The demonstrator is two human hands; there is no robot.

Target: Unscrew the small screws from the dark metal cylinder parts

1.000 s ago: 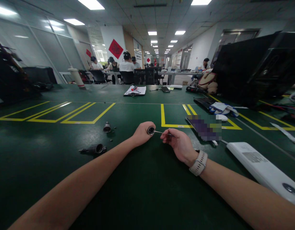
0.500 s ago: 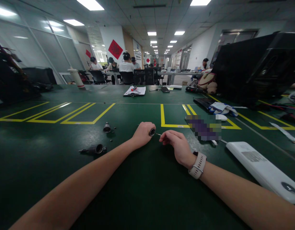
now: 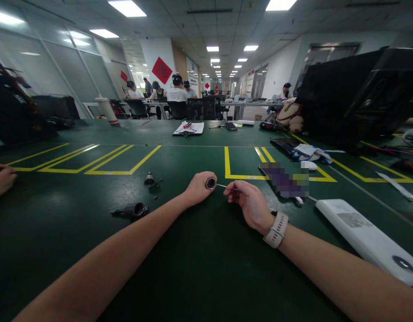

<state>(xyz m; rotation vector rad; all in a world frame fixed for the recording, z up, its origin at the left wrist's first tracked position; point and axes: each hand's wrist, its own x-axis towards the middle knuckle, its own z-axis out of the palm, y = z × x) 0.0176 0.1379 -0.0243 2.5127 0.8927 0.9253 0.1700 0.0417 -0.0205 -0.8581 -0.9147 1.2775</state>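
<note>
My left hand [image 3: 200, 187] is closed around a small black ring-shaped part [image 3: 210, 183], its round opening turned toward me. My right hand [image 3: 248, 203], with a pale watch on the wrist, pinches a thin metal tool [image 3: 223, 185] whose tip reaches the ring. Both hands rest just above the dark green table [image 3: 193, 268]. To the left on the table lie a black tube-shaped piece [image 3: 130, 209], a small cone-shaped part [image 3: 149, 180] and a few tiny loose bits.
A white flat device [image 3: 367, 239] lies at the right, with a blurred dark object [image 3: 285, 179] beyond it. A clipboard with papers [image 3: 189, 128] and a phone lie farther back. Another person's hand [image 3: 1, 179] rests at the left edge. People sit at distant desks.
The ring's opening is turned toward me again and the thin tool shows more length than half a second ago. Another person's hand has appeared at the left edge.
</note>
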